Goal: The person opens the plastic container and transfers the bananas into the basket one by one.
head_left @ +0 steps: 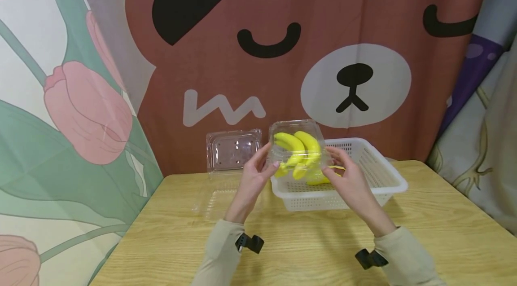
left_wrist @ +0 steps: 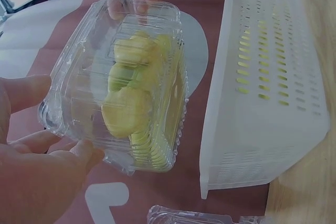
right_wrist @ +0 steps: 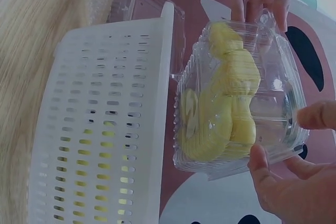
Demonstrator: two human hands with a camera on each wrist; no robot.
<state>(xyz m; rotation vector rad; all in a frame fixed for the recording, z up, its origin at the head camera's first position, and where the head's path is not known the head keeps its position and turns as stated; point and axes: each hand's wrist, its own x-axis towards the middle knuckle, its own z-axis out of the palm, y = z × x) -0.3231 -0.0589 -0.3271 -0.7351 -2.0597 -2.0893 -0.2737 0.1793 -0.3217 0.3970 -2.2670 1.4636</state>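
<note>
Both hands hold up a clear plastic clamshell box (head_left: pixel 296 126) with several yellow bananas (head_left: pixel 309 144) inside. My left hand (head_left: pixel 255 173) grips its left side, thumb on the near face. On the opposite side my right hand (head_left: pixel 348 178) grips it the same way. The lid looks closed over the fruit in the left wrist view, where the box (left_wrist: pixel 79 77) is tilted. Below and behind it stands a white perforated basket (head_left: pixel 389 185), which has more yellow fruit (head_left: pixel 317 182) in it. The box is held apart from the basket in the right wrist view.
Left of the basket, an open clear clamshell box (head_left: pixel 234 151) stands on the wooden table (head_left: pixel 282 250), its lid raised. A curtain printed with a bear (head_left: pixel 210 66) hangs directly behind the table, and a tulip-printed curtain (head_left: pixel 89 111) hangs at the left.
</note>
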